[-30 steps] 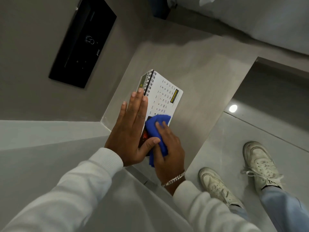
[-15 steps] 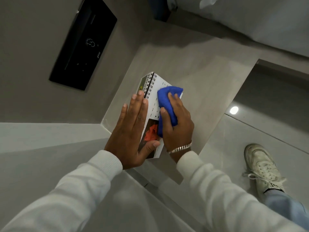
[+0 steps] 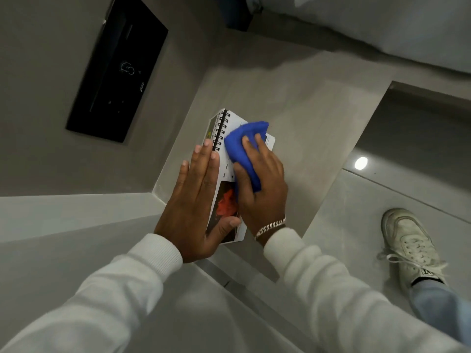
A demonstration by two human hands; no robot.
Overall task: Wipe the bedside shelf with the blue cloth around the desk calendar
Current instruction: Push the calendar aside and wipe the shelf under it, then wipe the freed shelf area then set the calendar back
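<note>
A spiral-bound desk calendar (image 3: 224, 200) with a red flower picture stands on the grey bedside shelf (image 3: 313, 118). My left hand (image 3: 196, 200) lies flat against the calendar's left side, fingers straight, thumb hooked over its near edge. My right hand (image 3: 262, 184) presses the bunched blue cloth (image 3: 242, 146) onto the calendar's white right face, near its far end. The cloth hides most of the printed dates.
A black wall panel (image 3: 117, 72) is set in the grey wall at the left. White bedding (image 3: 382, 24) lies beyond the shelf. The glossy floor (image 3: 356, 212) at the right holds my white sneaker (image 3: 410, 248) and a lamp reflection (image 3: 361, 163).
My right hand has slid the blue cloth up the calendar's face, from its near end to its far end. My left hand stays flat on the calendar's left side.
</note>
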